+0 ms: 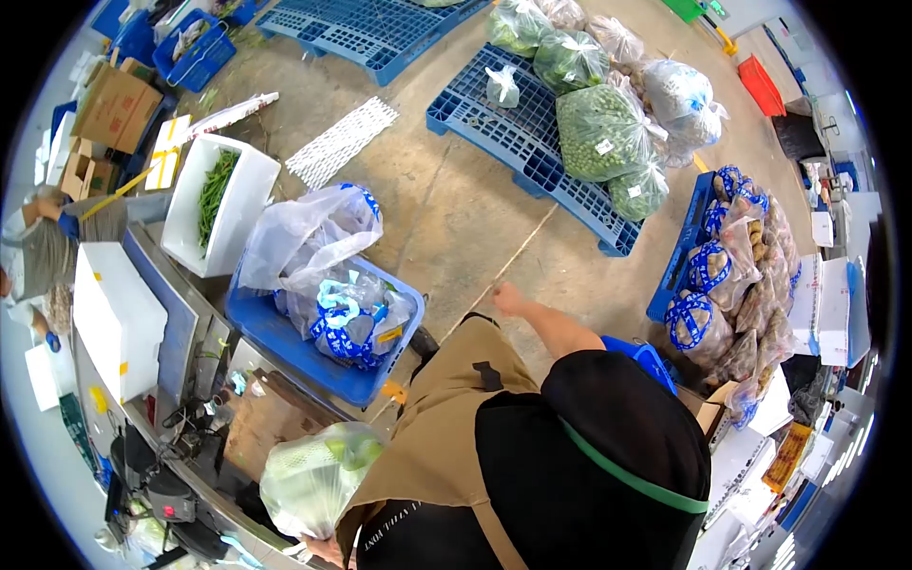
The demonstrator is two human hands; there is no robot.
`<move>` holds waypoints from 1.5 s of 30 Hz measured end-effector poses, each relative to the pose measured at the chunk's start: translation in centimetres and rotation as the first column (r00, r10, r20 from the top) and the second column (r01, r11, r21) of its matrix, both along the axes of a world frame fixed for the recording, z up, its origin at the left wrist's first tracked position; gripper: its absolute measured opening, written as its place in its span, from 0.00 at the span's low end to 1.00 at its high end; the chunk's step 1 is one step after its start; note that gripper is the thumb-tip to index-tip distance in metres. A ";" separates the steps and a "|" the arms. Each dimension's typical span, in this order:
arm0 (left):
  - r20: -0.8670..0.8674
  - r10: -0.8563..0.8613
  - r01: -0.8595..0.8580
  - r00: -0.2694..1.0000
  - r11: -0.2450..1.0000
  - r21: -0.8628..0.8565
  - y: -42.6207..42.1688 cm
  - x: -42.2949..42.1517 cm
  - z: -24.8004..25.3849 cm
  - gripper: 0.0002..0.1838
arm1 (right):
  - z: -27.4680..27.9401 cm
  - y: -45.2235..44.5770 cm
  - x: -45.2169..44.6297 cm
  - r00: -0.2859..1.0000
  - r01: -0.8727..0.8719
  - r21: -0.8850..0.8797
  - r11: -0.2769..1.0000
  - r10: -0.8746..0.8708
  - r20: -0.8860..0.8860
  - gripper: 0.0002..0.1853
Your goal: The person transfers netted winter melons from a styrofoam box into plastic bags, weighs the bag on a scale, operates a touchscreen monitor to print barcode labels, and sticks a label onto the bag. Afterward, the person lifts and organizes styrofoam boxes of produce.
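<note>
At the bottom of the head view, my left hand (pixel 328 550) is closed on the gathered neck of a clear plastic bag of pale green vegetables (pixel 318 475). The bag is beside the edge of the workbench; my sleeve and apron hide part of that hand. My right hand (pixel 509 298) hangs out over the concrete floor, fingers curled in, with nothing visible in it. A blue crate (pixel 285 347) full of plastic bags and blue printed wrapping stands ahead, to the left of my legs.
A blue pallet (pixel 475 104) carries several bags of green vegetables (pixel 608 133). Bagged root vegetables (pixel 741 275) are piled on the right. A white foam box (pixel 214 204) holds green beans or peppers. A co-worker (pixel 52 237) with blue gloves stands at the far left.
</note>
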State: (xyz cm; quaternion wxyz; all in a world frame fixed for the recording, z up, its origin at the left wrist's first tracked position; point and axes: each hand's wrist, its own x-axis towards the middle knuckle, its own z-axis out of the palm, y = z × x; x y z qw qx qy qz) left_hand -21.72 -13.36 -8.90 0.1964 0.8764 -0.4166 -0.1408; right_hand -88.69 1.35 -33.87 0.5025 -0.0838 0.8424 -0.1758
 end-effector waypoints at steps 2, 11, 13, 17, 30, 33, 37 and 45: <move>-0.017 -0.023 0.022 1.000 1.000 -0.010 -1.3 -1.9 -0.2 0.23 | 0.9 0.1 -2.3 1.000 0.012 0.137 0.991 -0.013 0.007 0.13; -0.155 -0.073 0.070 0.985 0.997 -0.025 -3.8 -17.3 -1.1 0.20 | -3.0 -3.8 -15.1 0.940 -0.270 -0.172 0.947 0.220 -0.262 0.13; -0.181 -0.081 0.078 0.980 0.997 -0.019 -3.5 -22.2 -1.3 0.19 | -4.6 -5.9 -20.9 0.931 -0.281 -0.206 0.937 0.215 -0.296 0.13; -0.255 -0.107 0.107 0.961 0.994 -0.013 -3.7 -35.1 -1.4 0.18 | -7.4 -11.1 -37.1 0.909 -0.145 -0.149 0.978 0.072 -0.411 0.19; -0.468 0.255 0.162 0.846 0.713 0.682 -17.1 -93.6 -1.8 0.25 | -26.6 -26.2 -70.8 0.986 0.072 0.156 0.985 -0.047 -0.158 0.26; -0.630 0.300 0.300 0.716 0.683 0.666 -18.9 -101.7 -6.5 0.23 | -33.4 -25.7 -72.9 0.866 0.149 -0.042 0.988 -0.151 -0.477 0.21; -0.586 -0.161 0.596 0.794 0.398 0.697 -19.4 -112.0 -7.9 0.15 | -28.3 -17.1 -78.4 0.638 0.726 -0.231 0.647 -0.760 -0.123 0.17; -0.605 -0.717 0.734 -0.346 -0.608 0.302 -21.2 -129.6 -17.0 0.13 | -3.0 -0.6 -74.5 0.596 0.410 -0.500 0.763 -0.639 -0.486 0.07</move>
